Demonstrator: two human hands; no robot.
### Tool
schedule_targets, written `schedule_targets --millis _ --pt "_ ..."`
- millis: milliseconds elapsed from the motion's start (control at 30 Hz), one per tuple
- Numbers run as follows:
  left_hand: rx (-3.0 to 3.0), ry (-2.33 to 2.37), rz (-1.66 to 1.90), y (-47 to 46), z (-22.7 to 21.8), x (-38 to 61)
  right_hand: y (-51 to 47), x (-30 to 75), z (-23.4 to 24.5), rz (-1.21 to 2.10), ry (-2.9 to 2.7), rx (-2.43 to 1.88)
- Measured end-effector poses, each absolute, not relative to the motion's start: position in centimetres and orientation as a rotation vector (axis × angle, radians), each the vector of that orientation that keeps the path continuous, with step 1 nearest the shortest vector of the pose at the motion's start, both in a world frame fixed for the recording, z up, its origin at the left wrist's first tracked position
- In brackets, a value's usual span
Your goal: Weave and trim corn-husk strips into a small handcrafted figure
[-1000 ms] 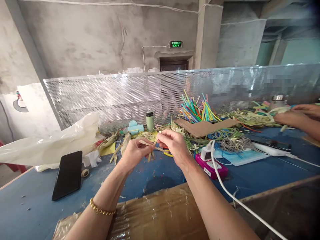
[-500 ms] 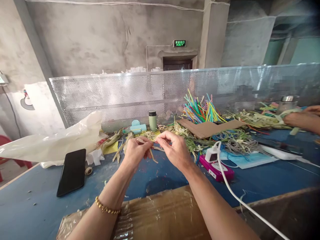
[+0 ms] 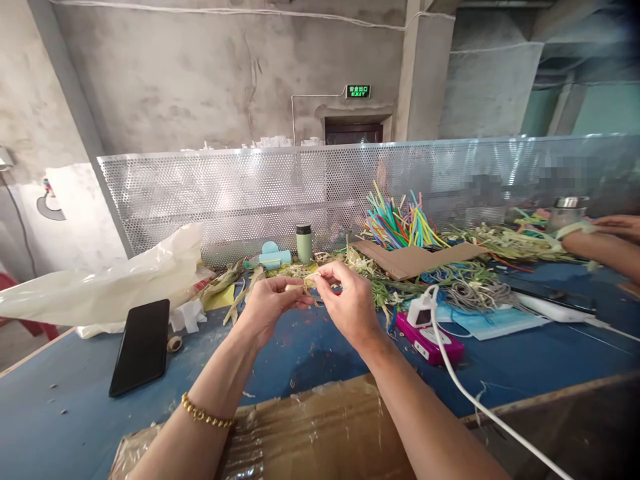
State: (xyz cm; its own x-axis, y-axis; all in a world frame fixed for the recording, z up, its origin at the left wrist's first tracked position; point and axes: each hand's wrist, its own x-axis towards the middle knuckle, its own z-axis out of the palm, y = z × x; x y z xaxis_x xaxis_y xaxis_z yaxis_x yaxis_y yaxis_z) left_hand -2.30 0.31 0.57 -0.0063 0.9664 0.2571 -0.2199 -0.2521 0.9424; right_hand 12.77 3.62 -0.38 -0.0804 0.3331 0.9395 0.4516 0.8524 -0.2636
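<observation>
A pale tan, narrow, ribbon-like strip that looks like dried leaf sits in the air between the fingertips, above the blue bench. Half a second ago a loose end hung well below the fingers; now no long tail shows, and the strip looks gathered into a small loop or tangle. I take this to mean the work has gone from handling loose ends to folding or winding them in — whether there is a knot, the fingers hide.

The left hand pinches one part of the strip, thumb against fingers; the right hand has its thumb and forefinger closed on another part, the two hands' fingertips nearly meeting.

Behind them lies a litter of yellowish-green dry plant fibres, with a pale green, black-capped cylindrical bottle standing at its far side. To the right are a bent piece of flat brown cardboard, a spray of thin multicoloured sticks and a magenta plastic box; to the left, a black rectangular phone. At the far right, a co-worker's hand now reaches flatter, fingers less curled — apart from this handwork
</observation>
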Motion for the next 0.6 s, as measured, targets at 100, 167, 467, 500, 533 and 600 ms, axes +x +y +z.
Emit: schedule_targets --millis 100,167,467,500,533,600 --pt "1.271 0.903 1.482 0.39 0.52 -2.33 3.33 12.76 -0.37 -0.223 -1.676 -0.568" --pt "1.284 0.887 1.503 0.42 0.51 -2.38 3.26 12.76 -0.33 -0.263 -1.667 -0.544" --pt "1.286 0.758 1.513 0.33 0.61 -2.53 3.3 12.59 -0.26 -0.32 -1.74 -0.42" --pt "1.281 0.745 1.516 0.32 0.63 -2.52 3.25 12.58 -0.29 -0.326 -1.747 -0.421" --pt "1.271 0.727 1.521 0.3 0.66 -2.51 3.19 12.57 -0.31 -0.333 -1.754 -0.425" --pt "1.242 0.687 1.529 0.23 0.77 -2.44 3.06 12.54 -0.31 -0.349 -1.77 -0.43"
